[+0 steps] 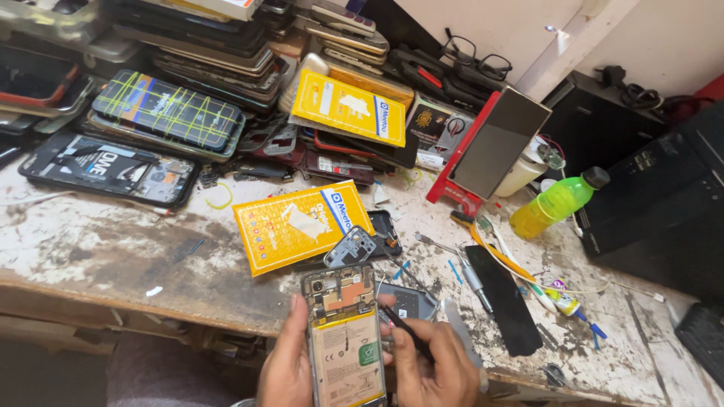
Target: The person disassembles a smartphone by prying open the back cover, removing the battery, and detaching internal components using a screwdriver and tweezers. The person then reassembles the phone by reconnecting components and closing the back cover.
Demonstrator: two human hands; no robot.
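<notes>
My left hand (285, 365) grips an opened smartphone (345, 335) from its left side, back cover off, with the yellow battery and the circuit board showing. My right hand (428, 365) pinches thin black tweezers (400, 325) whose tip rests at the phone's right edge near the board. Just above the phone lies a small grey plastic camera cover (351, 246). Under the phone, to the right, sits a grey phone part (411, 299).
A worn white workbench (98, 241) carries a yellow packet (298, 224), a screwdriver (475, 281), a black strip (504, 300), a yellow-green bottle (556, 201), a red-edged stand (489, 147) and stacks of phones and phone frames (173, 83) at the back. A dark box (656, 196) stands at right.
</notes>
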